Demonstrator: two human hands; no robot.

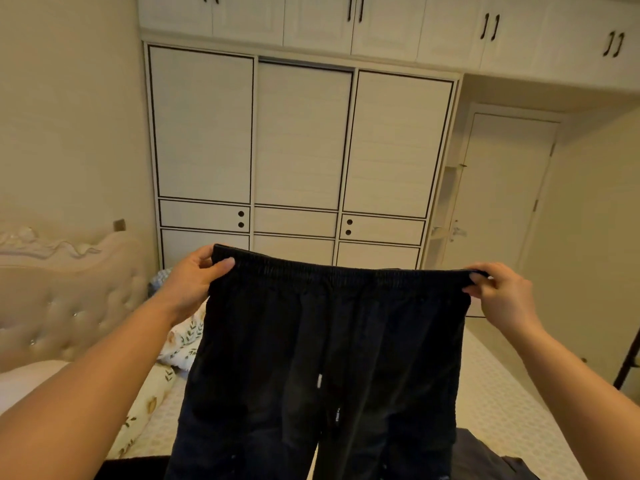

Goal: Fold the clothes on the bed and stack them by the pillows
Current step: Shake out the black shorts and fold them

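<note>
With the left hand (194, 278) and right hand (502, 292) each pinching an end of the elastic waistband, the black trousers (322, 358) hang spread above the bed (502, 410); best keep the waistband level and taut, then bring the legs together evenly before laying them down.

The black elastic-waisted cloth trousers (322, 358) are cut off by the lower picture edge; leg ends not visible. They hide the middle of the cream quilted bed (498, 410). A dark garment (485, 455) at the bed's near edge is partly hidden and cut off; type indeterminable. The leaf-print pillow (183, 337) is partly covered.
</note>
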